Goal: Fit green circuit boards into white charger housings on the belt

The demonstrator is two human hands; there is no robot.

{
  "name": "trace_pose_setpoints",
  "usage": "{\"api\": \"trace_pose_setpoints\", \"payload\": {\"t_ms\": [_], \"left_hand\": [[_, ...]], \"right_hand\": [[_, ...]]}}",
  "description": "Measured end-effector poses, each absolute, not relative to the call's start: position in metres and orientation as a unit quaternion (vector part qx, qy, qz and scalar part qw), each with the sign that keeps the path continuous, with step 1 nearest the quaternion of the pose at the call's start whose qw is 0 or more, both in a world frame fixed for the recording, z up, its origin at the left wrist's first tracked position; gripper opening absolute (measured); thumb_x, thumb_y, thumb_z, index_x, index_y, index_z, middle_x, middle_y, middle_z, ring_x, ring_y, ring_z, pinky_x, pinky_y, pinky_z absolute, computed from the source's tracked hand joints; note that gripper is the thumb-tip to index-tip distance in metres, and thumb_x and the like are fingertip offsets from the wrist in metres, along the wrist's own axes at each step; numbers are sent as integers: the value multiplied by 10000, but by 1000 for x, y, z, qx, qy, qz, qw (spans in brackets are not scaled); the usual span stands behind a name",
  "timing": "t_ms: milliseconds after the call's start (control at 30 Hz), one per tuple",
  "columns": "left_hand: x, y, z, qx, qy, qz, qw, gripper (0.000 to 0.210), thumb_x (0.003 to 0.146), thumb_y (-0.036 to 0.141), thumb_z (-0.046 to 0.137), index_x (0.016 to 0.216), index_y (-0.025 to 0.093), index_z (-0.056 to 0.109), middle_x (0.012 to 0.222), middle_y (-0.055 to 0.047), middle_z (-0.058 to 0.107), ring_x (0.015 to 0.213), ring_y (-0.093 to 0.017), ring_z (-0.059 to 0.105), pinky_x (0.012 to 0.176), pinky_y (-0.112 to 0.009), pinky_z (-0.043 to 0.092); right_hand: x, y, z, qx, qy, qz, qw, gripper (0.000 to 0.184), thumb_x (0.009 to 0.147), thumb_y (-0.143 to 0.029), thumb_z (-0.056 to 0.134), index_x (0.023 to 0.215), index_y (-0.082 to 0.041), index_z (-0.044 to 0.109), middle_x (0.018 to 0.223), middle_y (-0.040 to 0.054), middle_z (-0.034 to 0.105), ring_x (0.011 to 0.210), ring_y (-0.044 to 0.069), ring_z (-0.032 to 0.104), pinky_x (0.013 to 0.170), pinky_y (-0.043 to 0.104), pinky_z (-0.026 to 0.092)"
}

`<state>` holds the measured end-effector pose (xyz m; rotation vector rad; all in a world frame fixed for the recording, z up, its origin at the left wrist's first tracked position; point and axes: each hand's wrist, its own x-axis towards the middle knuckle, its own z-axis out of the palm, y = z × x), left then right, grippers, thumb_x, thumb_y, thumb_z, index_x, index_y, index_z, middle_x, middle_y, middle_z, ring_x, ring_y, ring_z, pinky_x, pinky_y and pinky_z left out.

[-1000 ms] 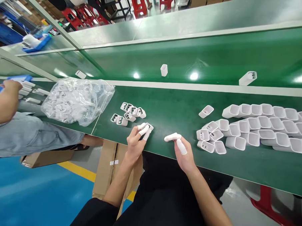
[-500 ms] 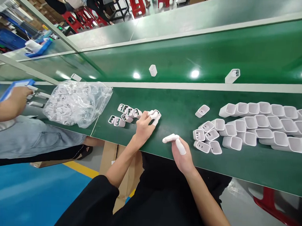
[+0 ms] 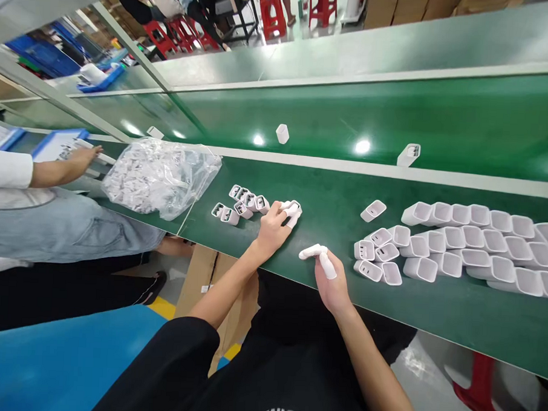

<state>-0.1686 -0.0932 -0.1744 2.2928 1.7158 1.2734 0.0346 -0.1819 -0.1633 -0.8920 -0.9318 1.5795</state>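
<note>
My left hand (image 3: pixel 273 231), with white finger cots on its fingertips, closes around a white charger housing (image 3: pixel 294 205) on the green bench. Left of it stands a small group of white housings (image 3: pixel 243 209) with metal contacts showing inside. My right hand (image 3: pixel 332 282) hovers over the bench's near edge. White cots cover its thumb and forefinger, which are apart with nothing visible between them. To its right sit several slotted housings (image 3: pixel 370 270), and a single one (image 3: pixel 373 210) lies farther back.
Rows of hollow white housings (image 3: pixel 475 238) fill the bench's right side. A clear bag of small white parts (image 3: pixel 152 173) lies at left, beside a co-worker's hand (image 3: pixel 80 161). Two housings (image 3: pixel 282 134) rest on the green belt (image 3: pixel 332 114) beyond a pale rail.
The camera view has shifted slightly, so the bench appears moved. Both my hands keep nearly the same pose. The co-worker's hand has moved and now reaches by the blue-edged tray.
</note>
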Motion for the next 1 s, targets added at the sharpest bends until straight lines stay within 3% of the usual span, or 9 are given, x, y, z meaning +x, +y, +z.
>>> {"api": "trace_pose_setpoints", "payload": {"t_ms": [100,200,333,400,500,567,733,933,1000], "left_hand": [[-167,-93,-176,735,546,402,-8,199,1139,314,685,1036,198,809,1055,-61,718,901,-155,790,805,-260,659],[-167,-92,-179,739,535,409,-19,183,1131,285,685,1028,199,810,1031,-56,720,845,-150,790,751,-247,662],[-165,-93,-179,744,520,419,-18,162,1146,250,663,1160,213,820,1087,-68,761,973,-175,838,883,-260,707],[-164,-94,-180,742,518,426,-17,173,1150,249,660,1214,212,815,1100,-75,772,1000,-181,846,897,-257,715],[-163,-95,-184,739,524,422,-28,195,1142,255,668,1267,207,809,1102,-91,781,974,-193,847,840,-259,724],[-163,-97,-188,742,536,402,-36,193,1127,261,686,1266,220,813,1098,-97,786,948,-197,840,809,-265,727],[-161,-98,-197,745,552,371,-40,96,1077,233,722,1107,220,812,1082,-106,781,898,-211,812,692,-290,703],[-163,-94,-197,745,544,381,-62,130,976,92,727,974,206,789,1048,-113,783,836,-231,804,609,-307,674],[-163,-94,-196,738,549,391,-48,133,1029,123,714,1072,200,814,1120,-130,794,878,-225,829,663,-297,707]], "right_hand": [[18,-162,-132,-417,-386,551,612,434,1159,-561,610,912,-243,773,905,43,773,894,235,713,869,400,572],[-5,-106,-73,-338,-441,446,702,418,1153,-537,638,872,-247,745,842,23,724,854,218,700,827,382,565],[-49,19,-11,-308,-533,347,708,551,1200,-602,478,847,-237,691,832,19,689,806,185,677,821,366,565],[-75,83,-6,-359,-612,287,643,462,1212,-546,443,983,-238,700,913,28,723,833,187,670,846,365,560],[-112,155,-24,-472,-811,139,318,179,1147,-339,543,1141,-233,686,1156,72,761,949,220,687,923,386,520],[-134,182,-43,-482,-850,105,183,179,1040,-229,648,1213,-228,693,1259,97,756,947,236,704,894,382,494],[-174,202,-84,-512,-850,87,86,285,1041,-225,611,1309,-165,691,1290,195,777,1023,314,753,865,392,486],[-193,197,-93,-493,-863,93,48,352,1104,-195,494,1379,-224,712,1393,154,803,1161,285,760,886,349,487],[-187,187,-86,-488,-866,95,49,361,1116,-213,477,1388,-235,714,1392,140,811,1166,281,759,879,345,482]]}}
